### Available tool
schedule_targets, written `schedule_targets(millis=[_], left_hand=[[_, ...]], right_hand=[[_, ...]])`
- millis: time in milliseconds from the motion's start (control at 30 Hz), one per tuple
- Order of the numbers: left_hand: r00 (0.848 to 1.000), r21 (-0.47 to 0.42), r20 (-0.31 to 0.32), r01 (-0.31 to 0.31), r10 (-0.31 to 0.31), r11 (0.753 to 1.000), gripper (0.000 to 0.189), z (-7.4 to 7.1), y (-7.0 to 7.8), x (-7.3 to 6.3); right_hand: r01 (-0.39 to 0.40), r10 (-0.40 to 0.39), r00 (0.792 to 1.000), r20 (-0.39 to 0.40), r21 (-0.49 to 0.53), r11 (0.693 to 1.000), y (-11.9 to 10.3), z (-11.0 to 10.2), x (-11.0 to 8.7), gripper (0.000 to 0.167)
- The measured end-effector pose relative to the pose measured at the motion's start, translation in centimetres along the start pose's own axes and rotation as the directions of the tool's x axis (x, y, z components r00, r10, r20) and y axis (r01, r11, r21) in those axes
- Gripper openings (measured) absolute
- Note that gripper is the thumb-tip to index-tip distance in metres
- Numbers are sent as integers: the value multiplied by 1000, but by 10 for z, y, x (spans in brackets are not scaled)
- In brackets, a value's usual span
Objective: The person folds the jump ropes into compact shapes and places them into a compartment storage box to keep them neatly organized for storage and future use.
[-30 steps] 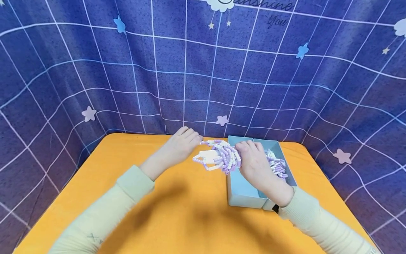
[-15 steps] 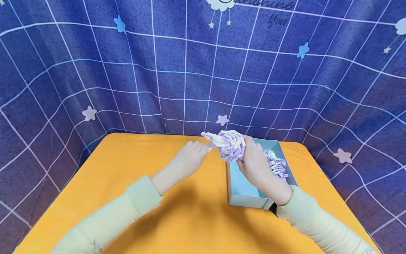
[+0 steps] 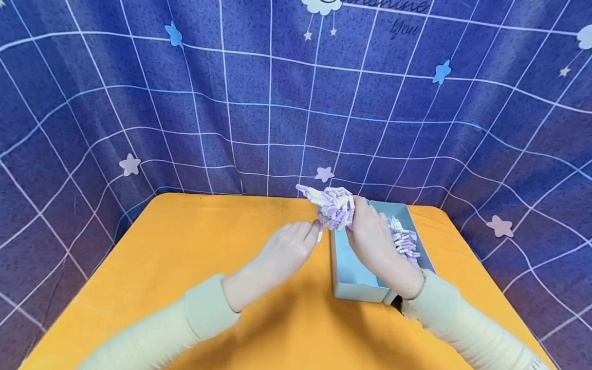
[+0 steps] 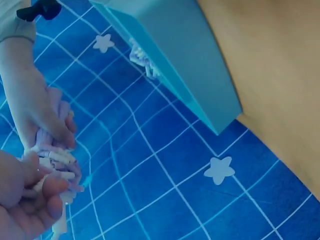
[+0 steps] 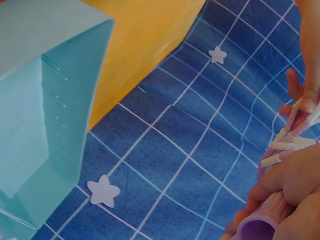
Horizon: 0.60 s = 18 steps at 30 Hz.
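A bundled beaded jump rope (image 3: 336, 208) in purple and white is up in the air over the left edge of the blue-grey box. My right hand (image 3: 373, 239) grips the bundle from its right side. In the right wrist view, the open end of a purple handle (image 5: 257, 229) sticks out of that hand. Below the bundle's left side, my left hand (image 3: 288, 246) pinches a strand of the beads between thumb and fingers, as the left wrist view shows. A short beaded end hangs beside its fingertips. Most of the rope's wrapping is hidden by my hands.
The two-part box (image 3: 356, 293) stands on the orange table (image 3: 222, 216), right of centre. Another purple-and-white beaded bundle (image 3: 404, 241) lies in its right compartment. Behind the table hangs a blue curtain (image 3: 231, 103) with white grid lines and stars.
The left hand has moved right and lower, towards the bundle. The bundle has turned and tightened, with its loose loops drawn in; the right hand has stayed nearly in place.
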State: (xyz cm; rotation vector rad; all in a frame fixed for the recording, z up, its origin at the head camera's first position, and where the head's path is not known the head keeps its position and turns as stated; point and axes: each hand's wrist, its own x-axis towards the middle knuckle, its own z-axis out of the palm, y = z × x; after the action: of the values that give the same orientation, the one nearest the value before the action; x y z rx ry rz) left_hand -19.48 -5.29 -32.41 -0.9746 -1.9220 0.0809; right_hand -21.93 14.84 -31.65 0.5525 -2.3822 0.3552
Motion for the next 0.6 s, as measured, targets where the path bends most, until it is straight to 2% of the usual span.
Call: schedule_targets(millis=[167, 233, 300, 367, 433, 533, 600], left_hand=[[993, -95, -118, -10, -2, 995, 21, -9, -1, 6], [986, -171, -164, 3, -31, 985, 15, -12, -1, 9], [976, -246, -201, 36, -88, 969, 11, -13, 0, 11], [963, -327, -215, 88, -165, 941, 15, -12, 1, 14], [945, -409, -211, 147, -250, 900, 18, -11, 1, 16], [907, -495, -196, 236, -372, 836, 19, -9, 1, 18], [884, -528, -182, 280, -429, 802, 17, -8, 1, 19]], right_hand=[[37, -39, 999, -34, -57, 998, -1, 1, -2, 43], [50, -54, 997, -46, -77, 996, -2, 2, -3, 42], [65, -71, 995, -64, -94, 993, -2, 3, -4, 40], [78, -86, 993, -80, -101, 992, -3, 3, -4, 38], [86, -97, 990, -100, -105, 991, -5, 2, -4, 38], [88, -99, 989, -113, -106, 991, -5, 0, -3, 36], [87, -100, 989, -113, -114, 990, -6, -1, -3, 33]])
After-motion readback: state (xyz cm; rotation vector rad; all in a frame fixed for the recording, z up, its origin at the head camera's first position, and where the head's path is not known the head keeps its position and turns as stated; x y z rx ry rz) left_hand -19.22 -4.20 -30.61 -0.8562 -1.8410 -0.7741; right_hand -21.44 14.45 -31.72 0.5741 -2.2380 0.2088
